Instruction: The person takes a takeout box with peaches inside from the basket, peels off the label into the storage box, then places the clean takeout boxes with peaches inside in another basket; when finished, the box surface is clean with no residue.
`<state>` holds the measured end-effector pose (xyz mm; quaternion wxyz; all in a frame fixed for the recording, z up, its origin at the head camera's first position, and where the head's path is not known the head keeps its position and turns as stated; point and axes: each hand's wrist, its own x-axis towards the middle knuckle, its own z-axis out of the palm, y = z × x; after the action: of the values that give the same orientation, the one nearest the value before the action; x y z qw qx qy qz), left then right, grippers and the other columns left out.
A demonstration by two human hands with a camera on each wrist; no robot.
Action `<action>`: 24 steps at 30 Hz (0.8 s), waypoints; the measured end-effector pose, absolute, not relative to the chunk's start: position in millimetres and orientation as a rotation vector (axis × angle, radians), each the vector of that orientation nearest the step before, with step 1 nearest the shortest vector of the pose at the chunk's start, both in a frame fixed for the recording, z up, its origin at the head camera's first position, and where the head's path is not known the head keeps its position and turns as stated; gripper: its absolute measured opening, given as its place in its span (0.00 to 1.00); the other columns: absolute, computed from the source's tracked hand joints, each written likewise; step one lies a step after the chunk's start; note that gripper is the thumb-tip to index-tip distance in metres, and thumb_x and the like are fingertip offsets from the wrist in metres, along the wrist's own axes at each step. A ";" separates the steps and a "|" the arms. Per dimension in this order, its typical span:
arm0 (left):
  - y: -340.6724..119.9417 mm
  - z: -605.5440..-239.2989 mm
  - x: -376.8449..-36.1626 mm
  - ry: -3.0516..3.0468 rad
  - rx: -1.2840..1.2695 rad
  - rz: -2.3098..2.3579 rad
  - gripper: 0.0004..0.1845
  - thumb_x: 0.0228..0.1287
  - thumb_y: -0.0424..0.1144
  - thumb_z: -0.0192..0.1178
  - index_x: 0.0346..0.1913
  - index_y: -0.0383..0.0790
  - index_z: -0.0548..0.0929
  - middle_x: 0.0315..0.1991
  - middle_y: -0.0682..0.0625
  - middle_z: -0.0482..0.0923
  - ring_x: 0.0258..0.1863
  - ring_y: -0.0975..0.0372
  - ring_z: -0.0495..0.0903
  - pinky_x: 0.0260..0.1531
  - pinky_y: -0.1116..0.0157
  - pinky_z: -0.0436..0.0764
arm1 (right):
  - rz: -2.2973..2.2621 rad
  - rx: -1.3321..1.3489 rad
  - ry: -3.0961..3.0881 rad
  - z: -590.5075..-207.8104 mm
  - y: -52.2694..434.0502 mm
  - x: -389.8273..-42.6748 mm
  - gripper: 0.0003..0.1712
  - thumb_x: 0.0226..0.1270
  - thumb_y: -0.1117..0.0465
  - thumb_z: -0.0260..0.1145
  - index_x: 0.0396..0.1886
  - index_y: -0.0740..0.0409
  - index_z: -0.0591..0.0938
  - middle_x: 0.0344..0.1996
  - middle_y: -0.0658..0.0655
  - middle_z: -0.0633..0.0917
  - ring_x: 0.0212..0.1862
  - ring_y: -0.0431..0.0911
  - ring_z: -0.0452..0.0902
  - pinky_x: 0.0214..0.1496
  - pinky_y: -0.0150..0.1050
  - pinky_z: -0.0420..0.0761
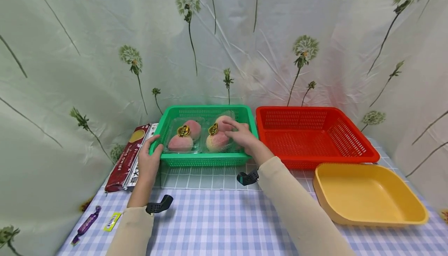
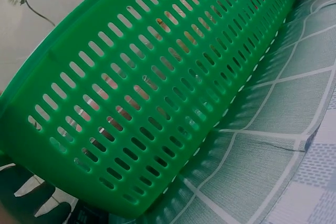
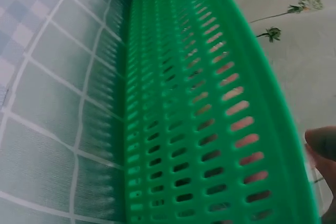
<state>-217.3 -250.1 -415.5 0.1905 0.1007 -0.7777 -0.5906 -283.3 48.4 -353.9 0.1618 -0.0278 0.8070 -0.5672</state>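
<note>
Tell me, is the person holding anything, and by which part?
The left hand grips the green basket at its near left corner rim. The right hand rests on a clear pack of peaches inside; whether it grips is unclear.

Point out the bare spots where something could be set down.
The red slotted plastic basket and the yellow plastic tray both sit empty. Open blue checked tablecloth lies between the sleeves, in front of the green slotted plastic basket. That green basket is crowded: two clear peach packs fill it, with the right hand on one and the left hand gripping its rim.
</note>
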 end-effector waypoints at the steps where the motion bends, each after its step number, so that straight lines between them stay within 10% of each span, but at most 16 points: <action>1: -249.8 -415.6 -217.2 -2.185 0.283 -1.656 0.23 0.74 0.41 0.53 0.70 0.46 0.72 0.74 0.44 0.64 0.72 0.49 0.64 0.72 0.44 0.65 | -1.624 -0.078 2.305 -354.4 47.7 -283.3 0.27 0.76 0.56 0.59 0.71 0.32 0.71 0.77 0.57 0.54 0.73 0.56 0.57 0.66 0.59 0.73; 6: -248.9 -417.1 -218.5 -2.177 0.292 -1.636 0.23 0.74 0.41 0.53 0.69 0.46 0.73 0.73 0.44 0.65 0.71 0.50 0.64 0.71 0.43 0.65 | -1.642 -0.062 2.333 -356.8 44.0 -284.0 0.27 0.75 0.57 0.59 0.72 0.39 0.71 0.72 0.55 0.69 0.54 0.50 0.74 0.50 0.47 0.82; 14: -247.8 -417.7 -219.2 -2.159 0.302 -1.640 0.23 0.73 0.39 0.53 0.69 0.45 0.73 0.73 0.43 0.65 0.70 0.50 0.65 0.70 0.44 0.66 | -1.727 0.035 2.358 -355.4 41.9 -281.4 0.30 0.72 0.65 0.52 0.72 0.43 0.73 0.69 0.55 0.74 0.30 0.44 0.64 0.30 0.37 0.74; 21: -250.0 -415.7 -216.7 -2.168 0.324 -1.644 0.23 0.73 0.40 0.53 0.69 0.45 0.73 0.73 0.43 0.65 0.69 0.50 0.65 0.70 0.44 0.67 | -1.809 0.104 2.281 -348.4 46.7 -278.6 0.26 0.78 0.63 0.49 0.72 0.50 0.72 0.71 0.56 0.73 0.64 0.51 0.70 0.62 0.59 0.78; 24: -251.1 -415.2 -218.8 -2.168 0.301 -1.640 0.22 0.73 0.39 0.53 0.68 0.43 0.74 0.73 0.43 0.66 0.69 0.50 0.66 0.70 0.45 0.67 | -1.809 0.106 2.300 -344.2 52.3 -278.0 0.25 0.77 0.64 0.49 0.71 0.52 0.74 0.71 0.57 0.73 0.62 0.52 0.70 0.60 0.58 0.79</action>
<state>-218.8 -251.1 -415.2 0.2019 0.1079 -0.7763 -0.5873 -278.0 52.3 -344.2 0.1065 0.0360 0.7809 -0.6144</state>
